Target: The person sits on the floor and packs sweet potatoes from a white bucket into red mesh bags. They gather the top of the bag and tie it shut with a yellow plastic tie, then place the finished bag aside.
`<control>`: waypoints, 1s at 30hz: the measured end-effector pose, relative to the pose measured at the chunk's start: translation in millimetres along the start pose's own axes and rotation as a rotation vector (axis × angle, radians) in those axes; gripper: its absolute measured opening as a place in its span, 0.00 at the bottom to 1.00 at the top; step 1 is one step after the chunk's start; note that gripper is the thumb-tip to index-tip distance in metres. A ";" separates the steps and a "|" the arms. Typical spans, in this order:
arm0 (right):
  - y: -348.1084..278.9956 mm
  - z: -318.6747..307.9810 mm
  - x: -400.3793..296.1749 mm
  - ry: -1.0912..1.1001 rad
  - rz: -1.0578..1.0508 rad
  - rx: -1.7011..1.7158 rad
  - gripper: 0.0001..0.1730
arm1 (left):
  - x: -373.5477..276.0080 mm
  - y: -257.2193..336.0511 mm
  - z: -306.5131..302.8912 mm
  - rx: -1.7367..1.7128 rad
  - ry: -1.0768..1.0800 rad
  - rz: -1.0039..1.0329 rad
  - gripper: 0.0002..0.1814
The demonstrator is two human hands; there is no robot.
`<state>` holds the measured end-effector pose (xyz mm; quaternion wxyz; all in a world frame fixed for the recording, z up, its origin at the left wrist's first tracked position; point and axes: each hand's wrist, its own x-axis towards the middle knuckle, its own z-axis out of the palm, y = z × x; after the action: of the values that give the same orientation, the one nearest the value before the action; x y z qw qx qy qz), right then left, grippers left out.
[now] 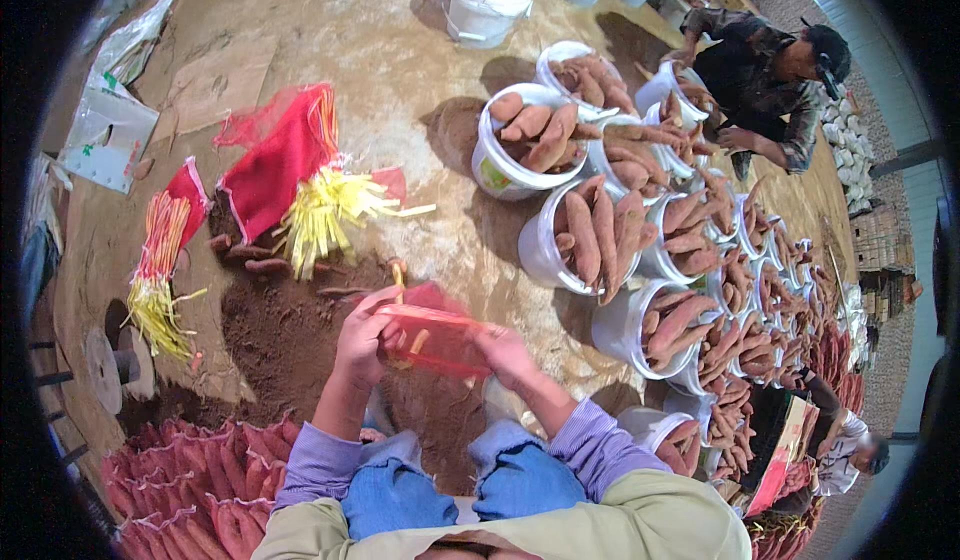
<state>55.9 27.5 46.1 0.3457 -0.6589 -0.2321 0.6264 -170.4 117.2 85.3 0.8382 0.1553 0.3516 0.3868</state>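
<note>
Both of my hands hold one red mesh bag (442, 339) over the dirt, in front of my knees. My left hand (366, 335) grips its left end, with the fingers curled around the mesh. At the other end, my right hand (506, 351) pinches the bag's edge; this side is somewhat blurred. A yellow strip (397, 275) stands up beside my left fingers. Beyond the hands lies a stack of red mesh bags (270, 166) with a fringe of yellow strips (322, 211). A smaller bundle of such bags (169, 222) rests to its left.
White buckets (577, 252) heaped with sweet potatoes (592, 230) crowd the right. A lone white bucket (489, 1) stands at the back. Filled red mesh bags (202, 477) sit lower left, near a spool (120, 369). One person (765, 80) bends over buckets; another (840, 447) is lower right.
</note>
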 end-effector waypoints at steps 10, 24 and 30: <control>-42.8 16.6 -22.7 -0.282 -0.019 0.033 0.12 | 4.8 -8.9 -11.3 0.393 0.327 0.297 0.22; -28.7 18.0 -13.2 -0.158 0.054 0.296 0.21 | -4.0 -8.9 10.4 1.525 0.340 0.674 0.21; -35.3 12.0 -8.7 -0.148 -0.392 -0.072 0.25 | -12.7 3.1 34.2 1.644 0.245 1.073 0.24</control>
<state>47.5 46.2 78.5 0.4191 -0.5652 -0.4031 0.5851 -153.6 110.0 117.0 0.1409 0.7865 0.4781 0.3645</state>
